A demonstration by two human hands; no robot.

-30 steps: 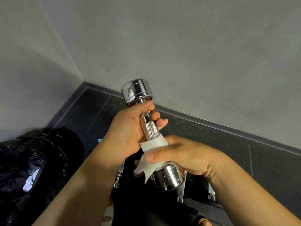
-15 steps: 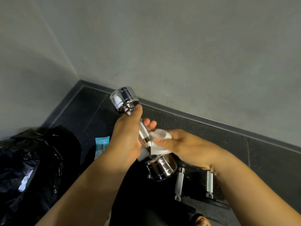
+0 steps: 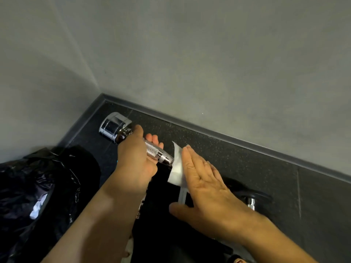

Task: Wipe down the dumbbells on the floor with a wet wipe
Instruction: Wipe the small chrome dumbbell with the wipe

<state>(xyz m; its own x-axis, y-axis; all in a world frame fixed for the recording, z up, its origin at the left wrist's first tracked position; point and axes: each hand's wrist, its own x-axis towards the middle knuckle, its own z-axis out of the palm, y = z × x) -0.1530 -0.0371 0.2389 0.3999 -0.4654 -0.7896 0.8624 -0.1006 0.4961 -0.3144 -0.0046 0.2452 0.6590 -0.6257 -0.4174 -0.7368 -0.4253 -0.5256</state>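
My left hand grips the knurled handle of a chrome dumbbell, which is held above the dark floor and tilted, its far head pointing up-left. My right hand has straight fingers and presses a white wet wipe flat against the dumbbell's near end. That near head is hidden behind the wipe and my right palm.
A black bin bag with white scraps inside sits at the lower left. Another chrome dumbbell part lies on a black case to the right. Grey walls meet in a corner behind, with a skirting board.
The dumbbell has tilted lower and swung leftward. My right hand moved from pinching the wipe round the handle to pressing it flat on the near end.
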